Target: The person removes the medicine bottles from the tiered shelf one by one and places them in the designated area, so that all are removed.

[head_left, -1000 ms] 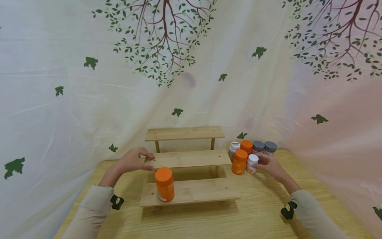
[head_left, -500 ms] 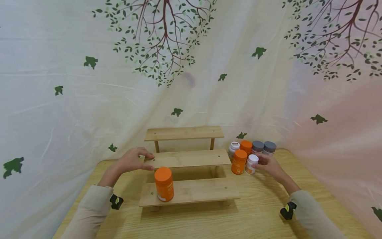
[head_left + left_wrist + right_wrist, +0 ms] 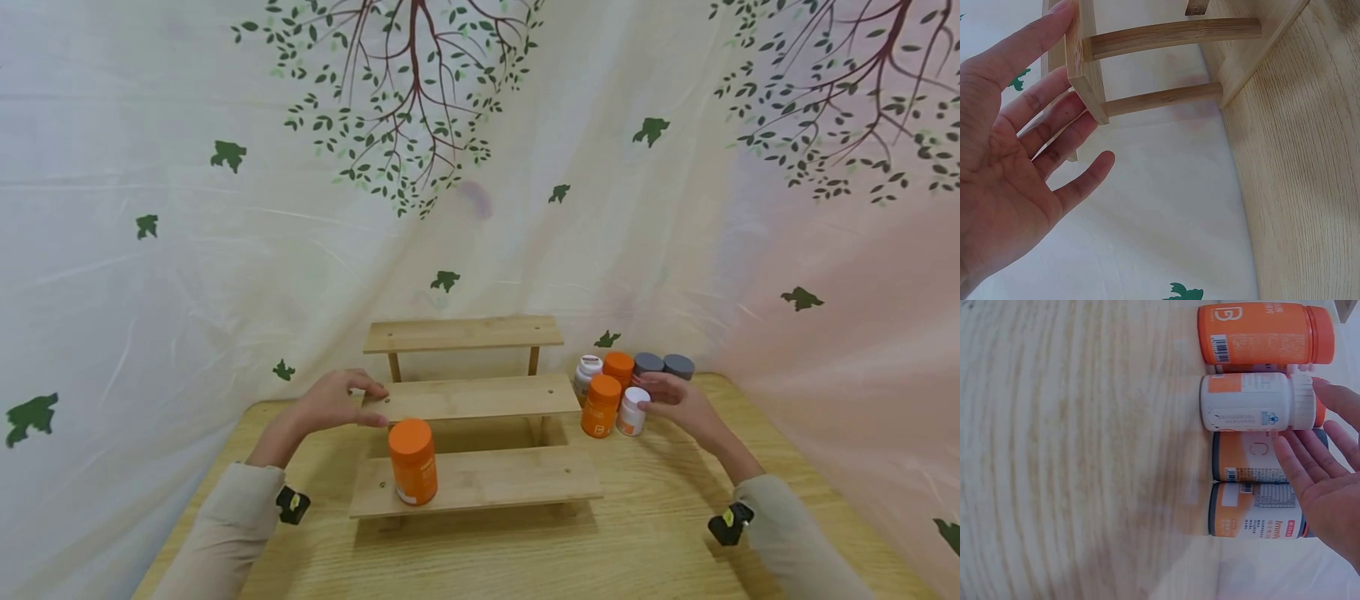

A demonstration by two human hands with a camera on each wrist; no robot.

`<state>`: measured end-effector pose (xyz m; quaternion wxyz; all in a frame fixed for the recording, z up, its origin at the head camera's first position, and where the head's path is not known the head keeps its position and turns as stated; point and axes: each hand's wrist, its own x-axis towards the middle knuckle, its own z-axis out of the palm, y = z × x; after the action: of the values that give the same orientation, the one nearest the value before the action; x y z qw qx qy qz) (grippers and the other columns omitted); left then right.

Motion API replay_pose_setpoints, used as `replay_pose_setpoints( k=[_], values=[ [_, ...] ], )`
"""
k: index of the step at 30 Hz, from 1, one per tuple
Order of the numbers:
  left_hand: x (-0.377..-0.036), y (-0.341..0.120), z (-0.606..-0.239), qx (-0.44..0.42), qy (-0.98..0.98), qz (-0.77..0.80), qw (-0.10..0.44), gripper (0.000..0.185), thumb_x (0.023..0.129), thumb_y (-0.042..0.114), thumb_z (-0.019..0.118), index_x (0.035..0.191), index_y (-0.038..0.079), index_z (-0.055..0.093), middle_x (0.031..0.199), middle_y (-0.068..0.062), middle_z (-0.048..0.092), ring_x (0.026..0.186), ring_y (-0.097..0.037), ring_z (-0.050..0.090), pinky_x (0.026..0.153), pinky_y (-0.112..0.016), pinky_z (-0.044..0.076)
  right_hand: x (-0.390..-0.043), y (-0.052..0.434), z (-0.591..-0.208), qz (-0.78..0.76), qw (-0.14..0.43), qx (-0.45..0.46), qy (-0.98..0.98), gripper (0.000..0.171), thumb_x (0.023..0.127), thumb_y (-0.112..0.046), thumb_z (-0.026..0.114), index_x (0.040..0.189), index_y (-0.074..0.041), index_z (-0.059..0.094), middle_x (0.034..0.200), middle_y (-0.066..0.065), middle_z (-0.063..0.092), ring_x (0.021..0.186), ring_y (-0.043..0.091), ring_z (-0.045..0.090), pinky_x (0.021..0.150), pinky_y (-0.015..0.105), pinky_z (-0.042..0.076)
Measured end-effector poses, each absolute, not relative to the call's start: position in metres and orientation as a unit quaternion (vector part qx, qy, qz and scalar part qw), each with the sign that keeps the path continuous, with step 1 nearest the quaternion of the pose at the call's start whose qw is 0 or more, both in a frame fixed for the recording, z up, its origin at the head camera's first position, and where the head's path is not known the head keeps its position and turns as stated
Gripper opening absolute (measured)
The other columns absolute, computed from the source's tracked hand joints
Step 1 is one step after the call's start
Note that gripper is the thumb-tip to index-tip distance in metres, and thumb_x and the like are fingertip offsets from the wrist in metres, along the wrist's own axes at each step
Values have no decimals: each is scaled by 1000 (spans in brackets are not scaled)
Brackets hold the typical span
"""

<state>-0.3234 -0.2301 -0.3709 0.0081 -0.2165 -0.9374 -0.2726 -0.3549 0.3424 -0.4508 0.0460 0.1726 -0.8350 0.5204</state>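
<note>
Head view: left hand [image 3: 330, 403], fingers straight, steadies the rack's middle shelf [image 3: 480, 397]. Right hand [image 3: 678, 406], relaxed and holding nothing, apparently touches the small white-capped bottle [image 3: 632, 412] on the desk [image 3: 660, 533]; best pinched below the cap, lifted straight.

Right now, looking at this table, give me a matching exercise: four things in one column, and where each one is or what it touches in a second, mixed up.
Things:
1. large orange bottle with orange cap
2. small white bottle with white cap
3. left hand
4. top wooden shelf

Places:
A. fingertips on the left end of the middle wooden shelf
B. bare, holding nothing
C. upright on the lowest wooden shelf
D. on the table, at the right hand fingertips

Pairs: 1-C, 2-D, 3-A, 4-B
</note>
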Motion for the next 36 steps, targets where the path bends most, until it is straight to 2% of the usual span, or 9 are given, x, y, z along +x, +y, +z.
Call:
replay_pose_setpoints(
  k=[5, 10, 14, 23, 32, 36],
  values=[
    [-324, -230, -370, -220, -937, -270, 5, 51, 67, 48, 80, 104, 15, 72, 107, -2, 66, 103, -24, 58, 91, -49, 47, -354, 344, -444, 512, 52, 177, -839, 55, 87, -19, 67, 133, 3, 46, 128, 29, 53, 103, 14, 63, 78, 20, 53],
    [-323, -230, -368, -229, -936, -268, 5, 50, 68, 48, 80, 105, 15, 72, 107, -2, 66, 102, -24, 58, 90, -49, 48, -350, 340, -432, 496, 66, 195, -844, 53, 90, -18, 63, 134, 3, 44, 124, 31, 53, 105, 24, 62, 76, 27, 56],
    [-322, -229, -367, -227, -937, -266, 4, 49, 68, 47, 79, 104, 15, 72, 106, -1, 66, 101, -23, 58, 91, -50, 47, -346, 334, -419, 489, 78, 216, -842, 54, 90, -17, 63, 135, 5, 43, 125, 32, 52, 107, 33, 60, 76, 23, 55],
    [-321, -229, -367, -226, -935, -274, 0, 48, 69, 45, 80, 104, 14, 72, 106, -1, 66, 101, -23, 58, 90, -50, 47, -336, 305, -390, 498, 65, 232, -833, 55, 87, -23, 67, 137, -9, 47, 129, 24, 54, 113, 30, 59, 86, 15, 49],
    [-320, -229, -367, -229, -932, -280, -3, 45, 70, 41, 80, 105, 13, 72, 106, -2, 66, 101, -23, 58, 88, -49, 48, -321, 258, -369, 502, 45, 282, -816, 52, 86, -20, 69, 134, -22, 50, 126, 10, 59, 113, 21, 59, 87, 25, 52],
    [-320, -229, -366, -232, -931, -283, -5, 45, 70, 41, 80, 105, 13, 71, 106, -2, 66, 101, -23, 58, 86, -46, 49, -315, 237, -364, 511, 30, 303, -803, 54, 85, -20, 69, 135, -23, 49, 125, 6, 60, 111, 25, 61, 87, 29, 53]
  ],
)
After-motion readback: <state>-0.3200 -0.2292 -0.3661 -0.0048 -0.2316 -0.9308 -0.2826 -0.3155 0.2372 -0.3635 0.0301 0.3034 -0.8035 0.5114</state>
